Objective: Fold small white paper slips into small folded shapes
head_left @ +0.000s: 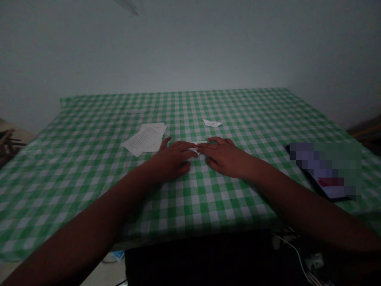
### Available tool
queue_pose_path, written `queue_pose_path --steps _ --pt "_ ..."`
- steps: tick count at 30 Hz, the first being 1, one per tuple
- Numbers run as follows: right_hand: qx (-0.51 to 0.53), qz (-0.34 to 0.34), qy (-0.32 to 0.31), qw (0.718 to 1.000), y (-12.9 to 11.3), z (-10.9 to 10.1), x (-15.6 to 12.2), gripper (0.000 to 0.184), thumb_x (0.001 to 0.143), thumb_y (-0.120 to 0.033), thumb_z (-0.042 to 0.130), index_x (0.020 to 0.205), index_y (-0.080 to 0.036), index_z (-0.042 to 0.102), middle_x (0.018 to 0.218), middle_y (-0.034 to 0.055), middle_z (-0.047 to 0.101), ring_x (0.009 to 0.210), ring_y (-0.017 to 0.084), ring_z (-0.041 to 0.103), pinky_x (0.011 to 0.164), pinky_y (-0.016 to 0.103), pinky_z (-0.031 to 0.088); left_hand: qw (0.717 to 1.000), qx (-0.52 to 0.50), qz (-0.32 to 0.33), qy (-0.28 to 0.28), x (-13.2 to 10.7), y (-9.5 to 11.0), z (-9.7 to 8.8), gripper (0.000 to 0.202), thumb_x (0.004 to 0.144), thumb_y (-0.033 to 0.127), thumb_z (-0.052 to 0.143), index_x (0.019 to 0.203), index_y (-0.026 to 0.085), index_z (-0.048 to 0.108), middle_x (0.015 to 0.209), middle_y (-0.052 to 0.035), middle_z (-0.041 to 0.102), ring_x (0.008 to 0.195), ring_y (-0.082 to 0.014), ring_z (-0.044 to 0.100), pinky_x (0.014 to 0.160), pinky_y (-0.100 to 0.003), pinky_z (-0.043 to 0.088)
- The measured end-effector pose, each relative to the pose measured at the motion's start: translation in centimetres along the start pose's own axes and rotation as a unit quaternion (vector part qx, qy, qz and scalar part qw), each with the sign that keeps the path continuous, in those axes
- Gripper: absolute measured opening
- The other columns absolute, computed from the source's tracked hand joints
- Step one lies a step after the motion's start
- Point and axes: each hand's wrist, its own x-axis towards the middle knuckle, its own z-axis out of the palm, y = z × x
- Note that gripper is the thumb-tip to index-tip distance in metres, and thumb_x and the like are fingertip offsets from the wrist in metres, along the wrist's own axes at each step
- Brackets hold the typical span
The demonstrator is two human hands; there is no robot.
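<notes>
A small piece of white folded paper (pixel 199 142) lies on the checked tablecloth in front of me, mostly covered by my fingers. My left hand (pixel 176 158) rests on its left side, palm down, with the fingers stretched out and the thumb apart. From the other side my right hand (pixel 222 158) lies flat on the paper, its fingers extended and spread. The fingertips of both hands meet over the paper's middle. Just beyond them sits a small folded paper shape (pixel 212 123). Several printed sheets (pixel 145 138) overlap to the left of my left hand.
The green and white checked tablecloth (pixel 190 206) covers the table, which stands against a pale wall (pixel 178 47). At the right is a dark-edged tablet or phone (pixel 320 171), its screen blurred out. A thin white cable (pixel 293 247) hangs below the table's front edge.
</notes>
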Motion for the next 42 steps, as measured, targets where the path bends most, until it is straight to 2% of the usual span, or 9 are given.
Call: queue_pose_path --steps 5,9,14,20,25,34,42 --pt "0.021 -0.001 0.003 1.000 -0.1 -0.2 -0.1 0.048 0.094 -0.020 0.044 0.142 -0.021 0.047 0.152 0.0085 0.047 0.137 0.037 0.037 0.103 0.060 0.037 1.000 -0.008 0.000 -0.004 0.1 0.0 0.0 0.036 0.091 0.028 0.052 0.127 0.029 0.056 0.151 -0.0057 0.046 0.140 -0.0271 0.041 0.116 -0.066 0.005" --pt "0.033 0.000 0.017 0.999 0.2 0.1 0.1 0.046 0.092 -0.018 0.045 0.138 -0.021 0.050 0.147 0.0095 0.052 0.136 0.036 0.038 0.103 0.059 0.037 1.000 0.001 0.004 -0.003 0.1 0.1 -0.1 0.036 0.091 0.027 0.051 0.127 0.029 0.056 0.151 -0.0049 0.048 0.139 -0.0263 0.042 0.117 -0.065 0.000" --pt "0.051 0.024 0.075 0.996 0.8 0.8 1.1 0.029 0.093 -0.023 0.048 0.119 -0.020 0.062 0.127 0.0108 0.063 0.120 0.031 0.050 0.096 0.049 0.041 1.000 -0.003 0.006 -0.004 0.1 0.1 0.0 0.039 0.091 0.029 0.052 0.130 0.028 0.054 0.152 -0.0055 0.046 0.139 -0.0264 0.042 0.118 -0.063 0.000" --pt "0.076 0.080 0.145 0.983 0.8 2.0 2.0 0.018 0.087 -0.028 0.059 0.104 -0.020 0.062 0.112 0.0094 0.065 0.105 0.028 0.054 0.090 0.042 0.041 1.000 -0.008 0.008 -0.009 -0.2 1.2 0.1 0.041 0.090 0.030 0.053 0.130 0.029 0.054 0.152 -0.0050 0.046 0.139 -0.0289 0.042 0.116 -0.066 0.004" --pt "0.085 0.082 0.141 0.983 0.6 2.4 2.0 0.019 0.083 -0.030 0.064 0.099 -0.022 0.058 0.111 0.0076 0.064 0.104 0.028 0.053 0.085 0.040 0.041 1.000 -0.011 0.003 -0.007 -0.3 2.1 -0.1 0.044 0.089 0.031 0.054 0.134 0.030 0.052 0.153 -0.0066 0.044 0.139 -0.0298 0.041 0.115 -0.069 0.007" --pt "0.079 0.124 0.153 0.977 0.3 2.0 2.1 0.023 0.078 -0.036 0.069 0.090 -0.022 0.054 0.103 0.0067 0.062 0.099 0.027 0.053 0.080 0.038 0.041 1.000 -0.014 0.011 -0.002 -0.3 1.8 0.2 0.045 0.089 0.031 0.055 0.133 0.029 0.052 0.154 -0.0070 0.044 0.139 -0.0308 0.041 0.115 -0.068 0.006" --pt "0.051 0.194 0.171 0.965 2.2 1.9 2.1 0.019 0.077 -0.030 0.067 0.087 -0.022 0.054 0.101 0.0080 0.061 0.098 0.027 0.054 0.076 0.039 0.043 1.000 -0.009 0.008 -0.004 -0.3 1.7 0.3 0.043 0.088 0.032 0.055 0.131 0.030 0.053 0.154 -0.0063 0.044 0.138 -0.0302 0.042 0.115 -0.068 0.008"
